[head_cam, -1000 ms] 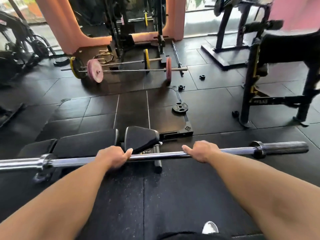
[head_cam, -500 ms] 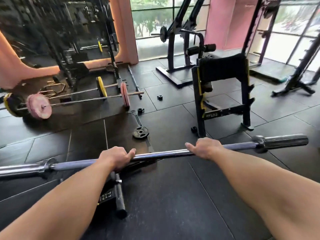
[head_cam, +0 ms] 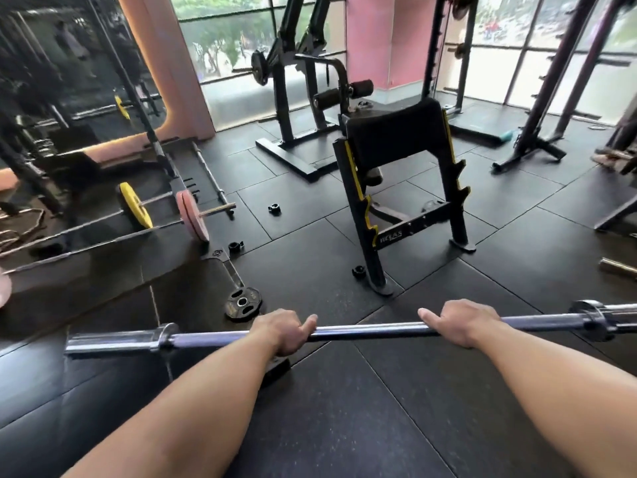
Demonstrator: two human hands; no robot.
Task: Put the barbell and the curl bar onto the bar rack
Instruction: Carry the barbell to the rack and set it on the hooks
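I hold a long bare steel barbell (head_cam: 368, 331) level across my front, above the black rubber floor. My left hand (head_cam: 282, 331) and my right hand (head_cam: 458, 326) both grip its shaft overhand, about shoulder width apart. The bar's right sleeve runs out of view. Straight ahead, a short way beyond the bar, stands the black bar rack (head_cam: 413, 226) with yellow-edged notched uprights and no bar on it. A brass-coloured bar end (head_cam: 617, 267) lies on the floor at the right edge; I cannot tell whether it is the curl bar.
On the floor at the left lie a loaded barbell with a pink plate (head_cam: 192, 215) and one with a yellow plate (head_cam: 135, 205). A black plate (head_cam: 242, 302) lies just beyond my left hand. Loose collars (head_cam: 274, 208) dot the floor. A leg machine (head_cam: 310, 98) stands behind the rack.
My view has swung right with the barbell still in both hands. The bench under the bar has dropped out of sight, and the rack now stands ahead and nearer.
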